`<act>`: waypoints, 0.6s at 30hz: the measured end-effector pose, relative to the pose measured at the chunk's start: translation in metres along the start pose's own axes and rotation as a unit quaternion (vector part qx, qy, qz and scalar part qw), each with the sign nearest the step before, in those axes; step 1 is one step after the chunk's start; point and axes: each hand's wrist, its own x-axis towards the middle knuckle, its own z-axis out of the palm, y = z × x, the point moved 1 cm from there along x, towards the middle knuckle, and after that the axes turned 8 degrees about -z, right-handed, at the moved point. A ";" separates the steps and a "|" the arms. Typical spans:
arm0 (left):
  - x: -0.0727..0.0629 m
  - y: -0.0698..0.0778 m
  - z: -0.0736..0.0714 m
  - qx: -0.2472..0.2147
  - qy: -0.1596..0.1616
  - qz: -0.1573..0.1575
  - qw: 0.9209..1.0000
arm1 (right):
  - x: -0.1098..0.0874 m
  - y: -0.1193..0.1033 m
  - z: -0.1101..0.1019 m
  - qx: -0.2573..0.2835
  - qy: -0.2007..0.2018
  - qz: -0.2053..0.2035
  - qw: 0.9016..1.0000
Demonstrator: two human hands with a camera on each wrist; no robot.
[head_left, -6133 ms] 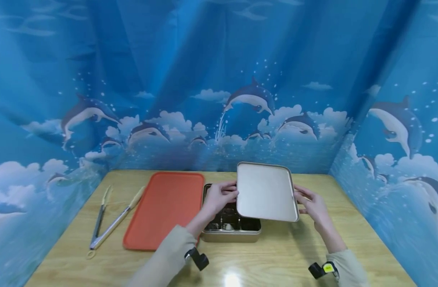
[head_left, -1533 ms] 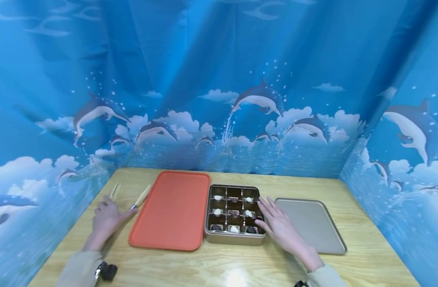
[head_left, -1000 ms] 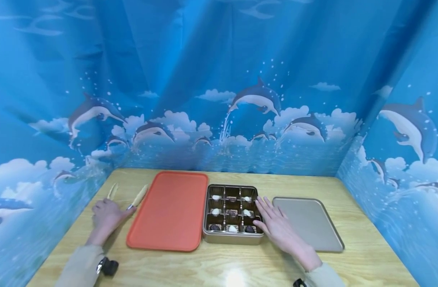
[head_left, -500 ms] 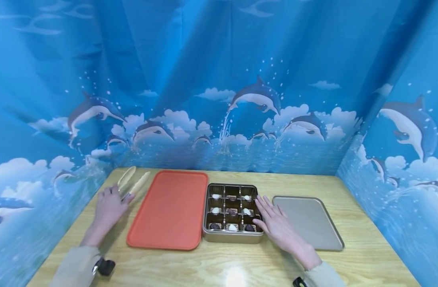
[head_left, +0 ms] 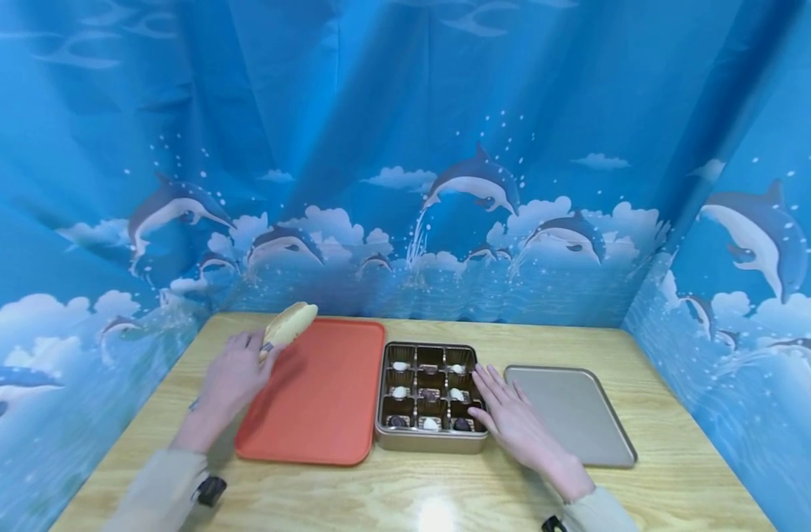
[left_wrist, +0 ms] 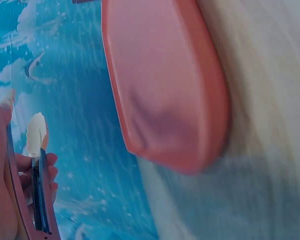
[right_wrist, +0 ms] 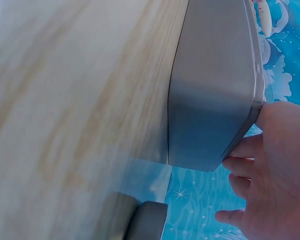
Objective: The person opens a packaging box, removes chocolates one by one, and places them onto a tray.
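While the left hand (head_left: pixel 235 377) grips tongs (head_left: pixel 292 324) over the red tray (head_left: pixel 319 399), the right hand (head_left: pixel 518 425), outstretched, touches the compartmented tin (head_left: pixel 432 442); the metal lid (head_left: pixel 572 406) lies nearby on the table (head_left: pixel 326 499).

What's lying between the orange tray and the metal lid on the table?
An open metal box holding small white and dark pieces, plus the right hand at the box's right side. The head view shows this.
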 end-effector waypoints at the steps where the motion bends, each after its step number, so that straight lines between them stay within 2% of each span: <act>1: 0.001 0.004 0.000 0.004 0.003 0.007 1.000 | 0.000 0.000 0.000 -0.001 0.001 -0.001 1.000; 7: 0.007 0.023 0.004 0.032 0.022 0.066 0.997 | 0.000 -0.001 -0.001 0.003 0.001 -0.001 1.000; 11: 0.012 0.037 0.006 0.062 0.031 0.116 0.991 | -0.001 -0.002 -0.002 0.004 0.001 -0.001 1.000; 18: 0.019 0.059 0.004 0.087 0.035 0.174 0.980 | -0.001 -0.001 -0.001 0.002 0.003 -0.005 1.000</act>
